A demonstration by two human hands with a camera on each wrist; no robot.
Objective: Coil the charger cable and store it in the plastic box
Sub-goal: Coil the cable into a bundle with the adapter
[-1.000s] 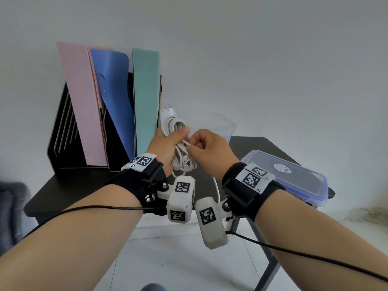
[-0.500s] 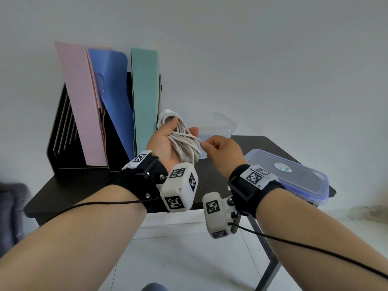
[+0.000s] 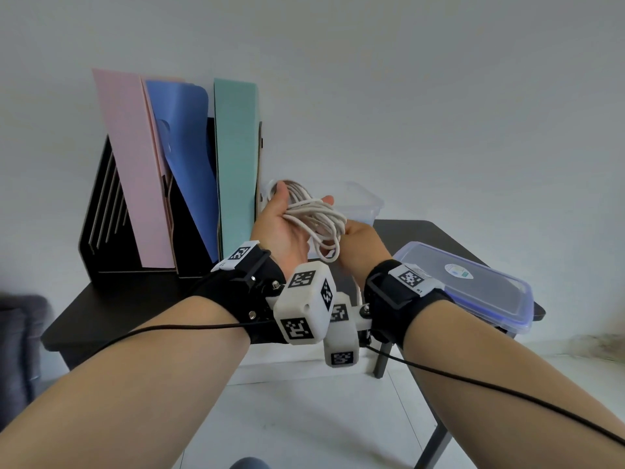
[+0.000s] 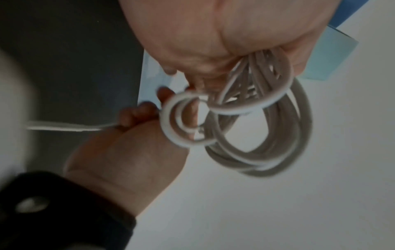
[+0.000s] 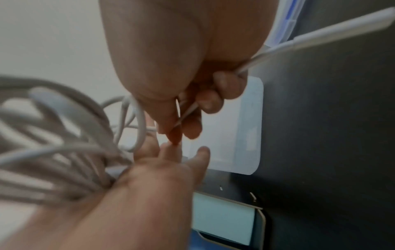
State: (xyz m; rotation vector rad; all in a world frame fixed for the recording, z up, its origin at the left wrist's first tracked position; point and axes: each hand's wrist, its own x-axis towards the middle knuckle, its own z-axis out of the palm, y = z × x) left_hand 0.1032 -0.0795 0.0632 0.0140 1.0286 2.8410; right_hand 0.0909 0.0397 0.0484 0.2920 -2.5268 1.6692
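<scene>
A white charger cable (image 3: 318, 218) is wound into a loose coil across my left hand (image 3: 282, 231), which is palm up above the table's back edge and grips the bundle. The white plug (image 3: 270, 191) peeks out behind the thumb. In the left wrist view the coil (image 4: 267, 128) hangs from that hand (image 4: 213, 42). My right hand (image 3: 363, 240) sits just right of the coil and pinches the free strand (image 5: 299, 35) in curled fingers (image 5: 213, 99). The clear plastic box (image 3: 367, 204) stands open behind both hands.
The box lid (image 3: 473, 289), clear with a blue rim, lies at the right of the small black table (image 3: 101, 309). A black file holder (image 3: 101, 214) with pink, blue and green folders stands at the back left. Pale floor lies below.
My left hand has turned palm up and lifted the coil a little. My right hand has carried the free strand round the bundle and dropped to its lower right.
</scene>
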